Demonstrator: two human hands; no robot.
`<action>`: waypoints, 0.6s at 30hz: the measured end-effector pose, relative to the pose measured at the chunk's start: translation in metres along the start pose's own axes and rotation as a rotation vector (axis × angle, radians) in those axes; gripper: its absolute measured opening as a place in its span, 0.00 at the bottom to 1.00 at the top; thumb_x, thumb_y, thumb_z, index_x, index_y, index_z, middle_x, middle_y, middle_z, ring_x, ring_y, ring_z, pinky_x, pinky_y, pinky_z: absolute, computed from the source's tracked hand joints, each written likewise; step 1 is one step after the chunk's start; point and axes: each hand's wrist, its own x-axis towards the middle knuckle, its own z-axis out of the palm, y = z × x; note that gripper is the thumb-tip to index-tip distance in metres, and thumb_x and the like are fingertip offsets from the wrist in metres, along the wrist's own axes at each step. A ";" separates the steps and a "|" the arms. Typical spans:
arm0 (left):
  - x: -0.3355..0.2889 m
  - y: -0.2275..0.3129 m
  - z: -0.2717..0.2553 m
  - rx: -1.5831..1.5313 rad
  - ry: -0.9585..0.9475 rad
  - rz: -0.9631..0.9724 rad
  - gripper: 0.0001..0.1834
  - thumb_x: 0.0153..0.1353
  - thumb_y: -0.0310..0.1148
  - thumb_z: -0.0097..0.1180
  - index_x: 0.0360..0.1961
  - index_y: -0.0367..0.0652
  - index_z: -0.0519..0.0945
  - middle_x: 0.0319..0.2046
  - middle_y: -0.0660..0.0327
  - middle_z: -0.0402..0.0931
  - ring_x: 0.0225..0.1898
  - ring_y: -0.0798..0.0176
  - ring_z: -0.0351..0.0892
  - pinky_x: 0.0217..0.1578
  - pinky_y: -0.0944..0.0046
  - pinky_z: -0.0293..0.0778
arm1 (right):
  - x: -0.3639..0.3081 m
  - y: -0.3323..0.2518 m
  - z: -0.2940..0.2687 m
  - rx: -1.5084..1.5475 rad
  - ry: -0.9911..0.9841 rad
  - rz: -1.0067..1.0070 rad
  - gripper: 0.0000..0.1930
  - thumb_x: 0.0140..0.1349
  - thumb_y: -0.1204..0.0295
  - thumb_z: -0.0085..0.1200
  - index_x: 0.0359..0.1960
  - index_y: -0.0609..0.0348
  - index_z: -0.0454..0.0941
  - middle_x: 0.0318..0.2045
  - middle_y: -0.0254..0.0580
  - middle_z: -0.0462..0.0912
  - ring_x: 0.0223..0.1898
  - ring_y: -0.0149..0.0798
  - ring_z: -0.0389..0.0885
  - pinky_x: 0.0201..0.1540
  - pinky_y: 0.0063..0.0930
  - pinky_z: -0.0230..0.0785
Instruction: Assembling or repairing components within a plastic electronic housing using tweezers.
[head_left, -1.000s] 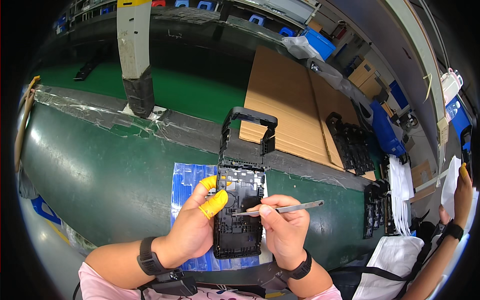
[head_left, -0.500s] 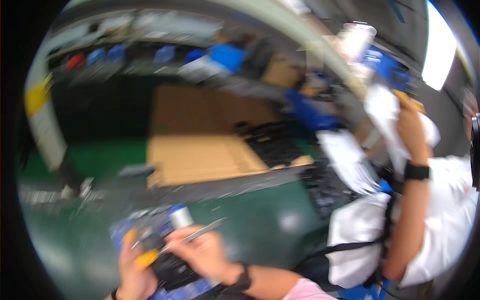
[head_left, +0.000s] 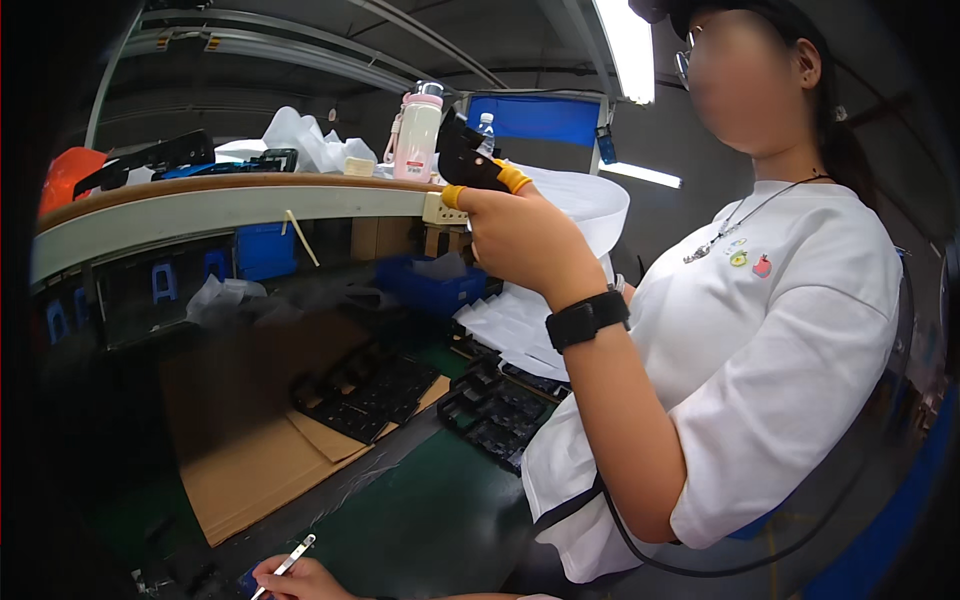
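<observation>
At the lower edge, my right hand (head_left: 308,580) is closed around slim silver tweezers (head_left: 296,556), which slant up and to the right. A small patch of blue shows beside the fingers; what it belongs to is cut off. The hand is over the near edge of the green work surface (head_left: 420,515). My left hand is out of the picture. To the right stands a co-worker in a white shirt (head_left: 800,330), whose raised hand (head_left: 530,240) with yellow finger covers holds a black part (head_left: 468,160).
Flat cardboard (head_left: 230,450) lies beyond the bench, with black frames (head_left: 365,400) on it. More black trays (head_left: 495,405) sit beside the co-worker. A raised shelf (head_left: 250,200) carries a pale bottle (head_left: 415,135). Behind are a blue bin (head_left: 430,285) and white sheets (head_left: 515,325).
The view has swung up and to the right toward the co-worker. My left hand and the yellow-and-black items near it have left the picture; my right hand still holds the tweezers.
</observation>
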 end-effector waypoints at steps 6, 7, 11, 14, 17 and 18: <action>0.219 0.032 -0.195 -0.046 -0.565 0.250 0.23 0.61 0.41 0.43 0.55 0.43 0.62 0.52 0.61 0.66 0.53 0.63 0.65 0.54 0.65 0.60 | -0.011 -0.005 0.009 0.004 -0.045 0.026 0.02 0.54 0.77 0.54 0.27 0.63 0.76 0.17 0.39 0.76 0.14 0.25 0.70 0.14 0.14 0.59; 0.246 0.039 -0.212 0.033 -0.162 0.290 0.24 0.61 0.43 0.43 0.56 0.46 0.61 0.53 0.61 0.64 0.55 0.63 0.62 0.55 0.62 0.56 | -0.011 -0.001 0.010 -0.006 -0.047 0.021 0.02 0.54 0.77 0.54 0.27 0.63 0.75 0.16 0.39 0.76 0.14 0.25 0.70 0.14 0.14 0.59; 0.216 -0.007 -0.105 0.240 0.068 0.334 0.24 0.60 0.45 0.42 0.57 0.54 0.61 0.54 0.65 0.63 0.57 0.66 0.58 0.56 0.57 0.48 | 0.007 0.002 -0.028 0.005 0.078 -0.039 0.02 0.54 0.77 0.54 0.28 0.63 0.75 0.16 0.38 0.75 0.13 0.25 0.69 0.13 0.14 0.59; 0.111 0.012 -0.056 0.261 0.273 0.360 0.17 0.55 0.24 0.51 0.48 0.39 0.72 0.42 0.52 0.74 0.42 0.57 0.73 0.44 0.63 0.69 | 0.021 0.023 -0.040 -0.097 -0.129 -0.006 0.08 0.60 0.70 0.50 0.37 0.62 0.73 0.18 0.28 0.69 0.18 0.19 0.64 0.19 0.12 0.53; 0.091 0.010 -0.112 0.314 0.215 0.257 0.24 0.55 0.32 0.46 0.54 0.48 0.64 0.51 0.62 0.65 0.52 0.68 0.63 0.51 0.62 0.56 | 0.014 0.019 -0.020 -0.074 -0.144 0.059 0.09 0.59 0.73 0.51 0.40 0.62 0.73 0.21 0.30 0.72 0.20 0.19 0.65 0.19 0.12 0.55; 0.078 0.009 -0.059 0.224 0.237 0.222 0.26 0.50 0.23 0.48 0.53 0.43 0.64 0.50 0.58 0.66 0.49 0.66 0.66 0.47 0.67 0.63 | 0.013 0.017 -0.024 -0.065 -0.089 0.025 0.09 0.58 0.73 0.52 0.39 0.62 0.73 0.21 0.30 0.72 0.19 0.20 0.66 0.19 0.12 0.56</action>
